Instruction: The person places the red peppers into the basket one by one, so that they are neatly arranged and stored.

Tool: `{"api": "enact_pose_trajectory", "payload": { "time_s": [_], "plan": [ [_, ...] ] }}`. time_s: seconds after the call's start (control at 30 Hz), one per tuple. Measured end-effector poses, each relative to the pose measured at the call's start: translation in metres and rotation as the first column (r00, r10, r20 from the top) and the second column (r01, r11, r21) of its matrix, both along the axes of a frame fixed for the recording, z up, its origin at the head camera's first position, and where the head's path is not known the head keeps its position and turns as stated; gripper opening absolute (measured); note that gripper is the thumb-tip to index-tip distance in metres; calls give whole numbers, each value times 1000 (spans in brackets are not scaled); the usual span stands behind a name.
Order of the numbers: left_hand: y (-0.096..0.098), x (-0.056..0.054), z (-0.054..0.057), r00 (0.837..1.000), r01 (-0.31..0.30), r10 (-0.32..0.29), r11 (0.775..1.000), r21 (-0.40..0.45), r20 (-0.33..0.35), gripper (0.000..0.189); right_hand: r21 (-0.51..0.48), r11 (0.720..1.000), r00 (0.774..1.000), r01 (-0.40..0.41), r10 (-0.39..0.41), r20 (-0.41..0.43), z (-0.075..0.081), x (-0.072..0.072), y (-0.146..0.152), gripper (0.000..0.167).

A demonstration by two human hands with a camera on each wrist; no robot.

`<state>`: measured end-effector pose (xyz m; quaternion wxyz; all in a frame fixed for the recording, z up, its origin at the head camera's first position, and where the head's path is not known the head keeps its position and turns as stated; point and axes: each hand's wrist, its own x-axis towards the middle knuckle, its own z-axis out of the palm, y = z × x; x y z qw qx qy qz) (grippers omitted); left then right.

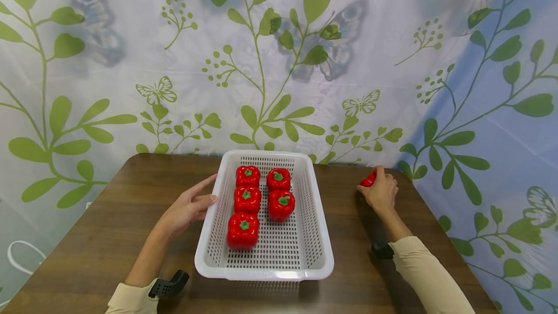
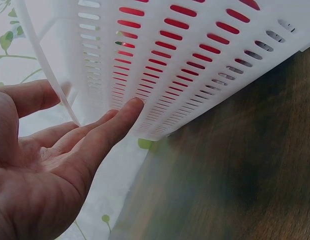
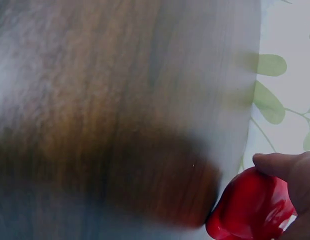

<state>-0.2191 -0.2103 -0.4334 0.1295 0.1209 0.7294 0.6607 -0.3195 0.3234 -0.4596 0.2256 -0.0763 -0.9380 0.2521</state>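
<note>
A white perforated plastic basket (image 1: pixel 321 236) stands on the table with several glossy red bell peppers in it, green stems upward, such as this front-left pepper (image 1: pixel 242 231). My left hand (image 1: pixel 187 210) is at the basket's left side. In the left wrist view, its fingers (image 2: pixel 102 135) stretch nearly straight along the outer wall, and its thumb is at the rim. At the table's far right corner my right hand (image 1: pixel 382 190) grips another red bell pepper (image 3: pixel 250 207) between thumb and fingers. Most of that pepper is hidden by the hand in the head view.
The brown wooden table (image 1: pixel 348 275) ends at a hanging cloth (image 1: pixel 279 86) printed with green leaves and butterflies, close behind the basket. A white cable (image 1: pixel 19 256) loops beyond the table's left edge. Each wrist wears a black device.
</note>
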Motion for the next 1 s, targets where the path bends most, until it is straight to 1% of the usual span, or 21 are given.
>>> {"api": "enact_pose_trajectory", "payload": {
  "time_s": [0.13, 0.2, 0.3, 0.53, 0.6, 0.77, 0.9, 1.0],
  "plan": [
    [1, 0, 1, 1000, 2, -2, 1000, 0, -4, 70, 54, 998, 1000, 11, -11, -4, 3, 3, 0, 67],
    [1, 1, 2, 1000, 1, -1, 1000, 1, -4, 70, 61, 998, 1000, 18, -18, -4, 6, 5, 1, 66],
    [1, 1, 2, 1000, -2, 2, 1000, 1, -4, 70, 42, 999, 1000, 14, -14, 5, 10, 8, 1, 66],
    [1, 1, 2, 1000, -8, 8, 1000, 2, 3, 70, -66, 998, 1000, -16, 17, 9, 22, 14, -1, 68],
    [1, 1, 2, 1000, -9, 9, 1000, 2, 4, 70, -83, 996, 1000, -21, 21, 7, 26, 16, -1, 70],
    [0, 1, 1, 1000, -3, 3, 1000, 6, 3, 69, -95, 995, 999, -31, 32, 7, 37, 21, -5, 73],
    [-1, 1, 1, 1000, 2, -2, 1000, 7, -2, 70, -95, 994, 998, -61, 61, -6, 46, 26, -8, 74],
    [-1, 1, 0, 1000, 3, -3, 1000, 7, -2, 70, -76, 993, 996, -84, 84, -11, 52, 29, -10, 77]
  ]
}}
